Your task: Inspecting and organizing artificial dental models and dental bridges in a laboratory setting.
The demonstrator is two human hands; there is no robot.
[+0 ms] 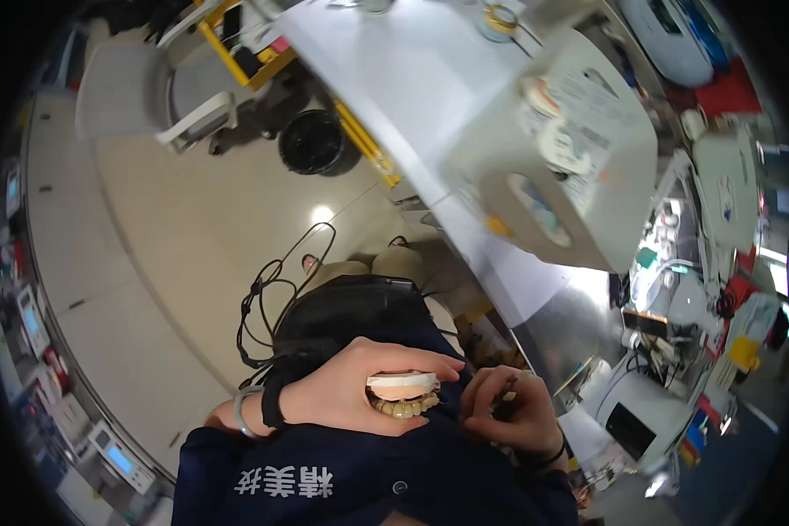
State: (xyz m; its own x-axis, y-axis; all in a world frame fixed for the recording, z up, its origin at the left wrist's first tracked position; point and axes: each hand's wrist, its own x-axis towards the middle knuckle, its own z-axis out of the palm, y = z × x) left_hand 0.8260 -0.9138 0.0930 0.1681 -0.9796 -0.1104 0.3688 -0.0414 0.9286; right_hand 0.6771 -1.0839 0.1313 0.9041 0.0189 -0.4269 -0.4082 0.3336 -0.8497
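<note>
In front of my torso, my left hand (351, 386) is closed around a dental model (403, 394). The model has a white base, a pinkish-tan gum part and a row of yellowish teeth along its lower side. My thumb and fingers grip it from both sides. Just to the right, my right hand (513, 408) has its fingers curled together near the model, apart from it. A small, pale greyish piece (505, 393) shows between those fingers, too little of it to name.
On the white bench (386, 79) at the right sits a grey plastic box (500, 188), with a printed sheet and white model parts on top. Loose black cables (259, 307) hang by my lap. A black bin (312, 140) and grey chair (131, 88) stand on the floor.
</note>
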